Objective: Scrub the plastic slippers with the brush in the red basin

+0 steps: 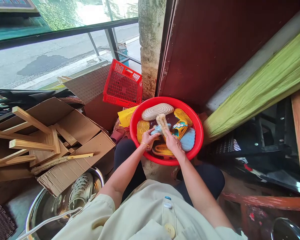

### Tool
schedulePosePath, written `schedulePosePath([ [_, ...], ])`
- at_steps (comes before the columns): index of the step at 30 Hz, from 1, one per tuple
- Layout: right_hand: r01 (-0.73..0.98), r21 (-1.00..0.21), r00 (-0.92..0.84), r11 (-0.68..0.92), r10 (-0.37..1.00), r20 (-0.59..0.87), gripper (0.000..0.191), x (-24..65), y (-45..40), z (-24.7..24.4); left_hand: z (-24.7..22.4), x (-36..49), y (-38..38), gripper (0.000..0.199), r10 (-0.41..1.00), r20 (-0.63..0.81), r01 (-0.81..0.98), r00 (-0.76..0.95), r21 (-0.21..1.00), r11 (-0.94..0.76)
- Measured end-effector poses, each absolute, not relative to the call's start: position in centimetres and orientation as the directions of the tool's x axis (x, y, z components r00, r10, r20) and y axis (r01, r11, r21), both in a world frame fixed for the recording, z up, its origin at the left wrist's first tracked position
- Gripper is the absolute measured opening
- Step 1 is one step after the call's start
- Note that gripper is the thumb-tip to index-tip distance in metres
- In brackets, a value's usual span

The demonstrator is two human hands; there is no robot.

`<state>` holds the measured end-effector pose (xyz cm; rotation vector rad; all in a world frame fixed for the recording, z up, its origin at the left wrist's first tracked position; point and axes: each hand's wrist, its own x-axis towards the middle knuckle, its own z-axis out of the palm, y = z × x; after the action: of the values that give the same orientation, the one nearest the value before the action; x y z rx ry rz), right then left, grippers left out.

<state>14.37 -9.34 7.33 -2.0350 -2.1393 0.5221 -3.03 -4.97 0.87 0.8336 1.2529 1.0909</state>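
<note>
Red crate (124, 90) and cardboard box (84, 127) left of red basin (199, 128)

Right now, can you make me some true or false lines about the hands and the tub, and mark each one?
1. The right hand holds a brush. True.
2. The tub is blue. False: the tub is red.
3. The left hand holds a crate. False: it holds a light blue thing, likely a shoe.
4. A cream shoe lies sole up in the tub. True.
5. The red crate is inside the tub. False: it is outside.
6. A bangle is on the left wrist. True.
</note>
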Motion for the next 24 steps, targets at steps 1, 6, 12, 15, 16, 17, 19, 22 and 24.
schedulePosePath([
  [1,0.94,-0.341,-0.072,0.024,0.989,-0.128,0.058,14.0,-9.4,7.3,1.1,-3.0,-5.0,0.082,0.947,-0.321,-0.226,-0.024,0.924,0.308],
  [6,0.956,-0.279,-0.118,0.088,0.989,-0.093,0.057,13.1,-10.4,7.1,2.2,-3.5,-5.5,0.079,0.937,-0.347,-0.355,0.036,0.872,0.337],
  [12,0.978,-0.2,0.032,-0.051,0.995,-0.097,0.059,14.8,-8.3,7.7,2.3,-2.8,-5.7,0.068,0.928,-0.368,-0.426,0.055,0.832,0.355],
  [15,0.969,-0.239,0.031,-0.053,0.995,-0.094,0.059,13.5,-8.5,7.4,1.7,-2.7,-5.6,0.066,0.925,-0.378,-0.449,0.039,0.821,0.354],
  [16,0.967,-0.253,-0.008,-0.017,0.995,-0.097,0.059,12.8,-9.0,7.1,1.5,-2.7,-5.5,0.066,0.922,-0.386,-0.453,0.021,0.819,0.353],
  [17,0.964,-0.265,-0.054,0.025,0.993,-0.103,0.059,12.1,-9.6,6.9,1.4,-2.8,-5.4,0.066,0.918,-0.398,-0.458,0.002,0.815,0.354],
  [19,0.96,-0.27,-0.112,0.075,0.986,-0.124,0.059,11.2,-10.5,6.4,1.1,-2.9,-5.3,0.065,0.909,-0.415,-0.473,-0.023,0.806,0.356],
  [22,0.97,-0.242,-0.051,0.009,0.984,-0.169,0.061,12.2,-10.4,6.5,0.9,-2.9,-5.3,0.062,0.907,-0.422,-0.491,-0.013,0.793,0.362],
  [24,0.972,-0.226,0.017,-0.061,0.981,-0.193,0.062,13.9,-9.4,7.0,0.9,-2.9,-5.3,0.062,0.892,-0.452,-0.481,-0.008,0.784,0.393],
])
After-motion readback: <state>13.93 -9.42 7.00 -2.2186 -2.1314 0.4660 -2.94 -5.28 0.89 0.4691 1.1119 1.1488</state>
